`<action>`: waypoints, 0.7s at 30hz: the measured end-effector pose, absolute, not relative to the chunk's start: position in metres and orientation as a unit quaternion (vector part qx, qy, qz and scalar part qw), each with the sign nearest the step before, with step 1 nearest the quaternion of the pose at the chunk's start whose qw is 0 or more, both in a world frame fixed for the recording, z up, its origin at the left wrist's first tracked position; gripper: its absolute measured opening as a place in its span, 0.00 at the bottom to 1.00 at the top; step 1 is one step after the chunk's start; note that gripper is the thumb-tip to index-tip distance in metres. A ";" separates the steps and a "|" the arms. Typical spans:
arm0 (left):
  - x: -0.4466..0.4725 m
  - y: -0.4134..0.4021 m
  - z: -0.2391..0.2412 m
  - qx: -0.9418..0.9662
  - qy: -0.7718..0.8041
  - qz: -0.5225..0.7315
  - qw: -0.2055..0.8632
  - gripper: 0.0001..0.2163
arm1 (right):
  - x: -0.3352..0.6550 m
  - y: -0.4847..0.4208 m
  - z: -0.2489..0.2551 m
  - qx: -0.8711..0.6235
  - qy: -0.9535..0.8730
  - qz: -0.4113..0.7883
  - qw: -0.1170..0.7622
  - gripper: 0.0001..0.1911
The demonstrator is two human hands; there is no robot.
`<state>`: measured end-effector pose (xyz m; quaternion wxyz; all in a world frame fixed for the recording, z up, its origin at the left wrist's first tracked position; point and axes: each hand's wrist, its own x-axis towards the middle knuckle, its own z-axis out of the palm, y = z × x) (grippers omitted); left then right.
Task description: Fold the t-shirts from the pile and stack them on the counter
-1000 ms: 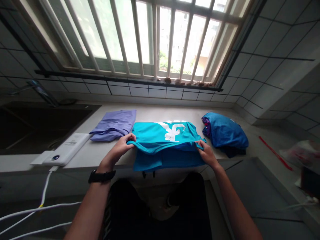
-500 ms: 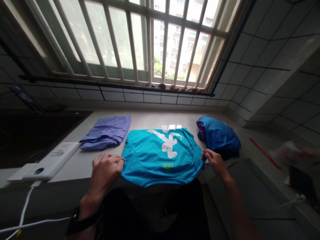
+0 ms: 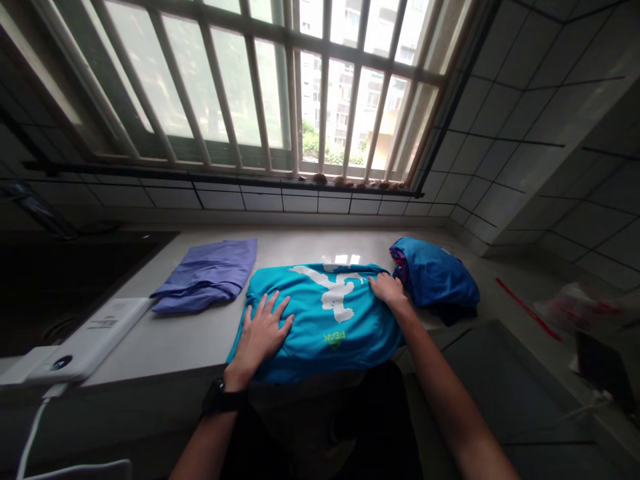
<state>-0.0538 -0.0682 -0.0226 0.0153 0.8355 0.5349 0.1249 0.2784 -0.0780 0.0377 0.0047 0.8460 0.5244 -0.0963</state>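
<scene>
A turquoise T-shirt [image 3: 305,320] with a white brushstroke figure and upside-down "PEAK" lettering lies on the counter, its near edge hanging slightly over the front. My left hand [image 3: 263,333] rests flat on the shirt's left part, fingers spread. At the far right corner, my right hand [image 3: 387,290] has its fingers bent round the shirt's bunched edge; the fingertips are partly hidden. Just beyond that hand sits a folded blue garment [image 3: 440,273] with purple showing inside. Left of the shirt lies a folded lavender cloth [image 3: 210,273].
A white power strip [image 3: 95,340] with a cable lies on the white counter [image 3: 185,340] at left, beside the dark sink [image 3: 100,267]. To the right are a red strip [image 3: 527,310] and a clear plastic bag [image 3: 575,303]. A barred window [image 3: 295,100] is behind.
My left hand has moved from the shirt's left edge onto its top, fingers spreading. My right hand has shifted from the right edge to the far right corner. The shirt's edges look looser.
</scene>
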 end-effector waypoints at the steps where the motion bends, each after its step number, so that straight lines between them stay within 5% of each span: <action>1: -0.054 -0.069 -0.022 0.835 0.534 0.129 0.017 0.25 | 0.276 -0.074 0.040 0.851 0.518 -0.085 0.001 0.29; 21: -0.051 -0.073 -0.024 0.819 0.557 0.138 0.009 0.25 | 0.226 -0.060 0.051 0.843 0.523 -0.125 -0.009 0.33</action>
